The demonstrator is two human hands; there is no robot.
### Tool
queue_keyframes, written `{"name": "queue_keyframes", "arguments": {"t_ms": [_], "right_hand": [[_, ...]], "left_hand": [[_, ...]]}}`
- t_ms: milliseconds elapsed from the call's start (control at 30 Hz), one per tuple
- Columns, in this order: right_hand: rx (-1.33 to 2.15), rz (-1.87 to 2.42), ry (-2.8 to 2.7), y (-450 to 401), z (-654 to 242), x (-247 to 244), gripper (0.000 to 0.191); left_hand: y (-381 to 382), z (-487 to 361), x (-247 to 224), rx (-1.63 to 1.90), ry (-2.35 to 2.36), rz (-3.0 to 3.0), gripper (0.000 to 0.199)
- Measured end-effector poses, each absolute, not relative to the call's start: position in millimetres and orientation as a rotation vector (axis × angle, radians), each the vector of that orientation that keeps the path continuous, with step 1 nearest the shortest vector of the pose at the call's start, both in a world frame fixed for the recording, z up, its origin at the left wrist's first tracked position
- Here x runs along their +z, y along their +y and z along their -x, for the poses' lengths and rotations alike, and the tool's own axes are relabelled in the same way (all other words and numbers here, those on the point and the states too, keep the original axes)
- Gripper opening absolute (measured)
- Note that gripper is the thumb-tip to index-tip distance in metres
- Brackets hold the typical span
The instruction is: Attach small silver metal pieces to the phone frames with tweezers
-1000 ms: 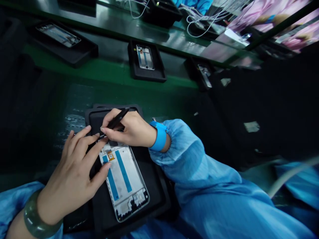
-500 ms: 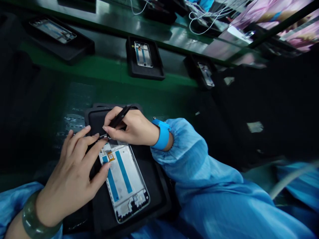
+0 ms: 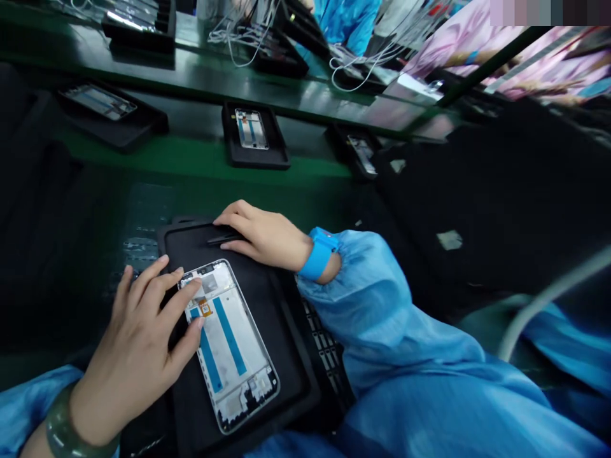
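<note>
A white phone mid-frame (image 3: pixel 224 356) with a silver rim and blue strips lies tilted on a black rubber tray (image 3: pixel 286 375). My left hand (image 3: pixel 138 343) is on its left edge, with the fingertips curled over the rim. My right hand (image 3: pixel 262 235) rests on the tray's far part, above the frame and apart from it. Black tweezers (image 3: pixel 222 240) lie flat under its fingers, their tips hidden by the fingers. A small orange label (image 3: pixel 205 308) sits on the frame near my left thumb.
Several black trays holding phone frames, such as one (image 3: pixel 252 133), stand on a green-edged bench ahead. White cables (image 3: pixel 238 38) and a co-worker's blue sleeve (image 3: pixel 346 25) lie beyond. A black cloth (image 3: pixel 477 191) fills the right side.
My right hand has drawn back from the frame's top end, lowering the tweezers flat onto the tray. The whole frame top now shows, and the view has shifted.
</note>
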State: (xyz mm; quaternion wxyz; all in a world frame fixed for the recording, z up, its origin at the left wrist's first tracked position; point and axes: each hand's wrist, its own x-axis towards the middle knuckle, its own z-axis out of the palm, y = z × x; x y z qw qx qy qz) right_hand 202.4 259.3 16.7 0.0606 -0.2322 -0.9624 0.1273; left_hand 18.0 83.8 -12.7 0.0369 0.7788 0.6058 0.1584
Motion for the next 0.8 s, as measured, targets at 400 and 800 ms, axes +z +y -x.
{"name": "queue_keyframes", "arguments": {"t_ms": [400,800], "right_hand": [[0.065,1.119,-2.869,324.4,-209.8,33.0,0.026],[0.099,1.814,-2.224,424.5,-154.1,8.0,0.036]], "left_hand": [[79.3,-19.3,-4.8,0.907,1.982,-1.988,0.062],[86.6,-15.3,-24.4,0.805,2.044,-1.852,0.055]]}}
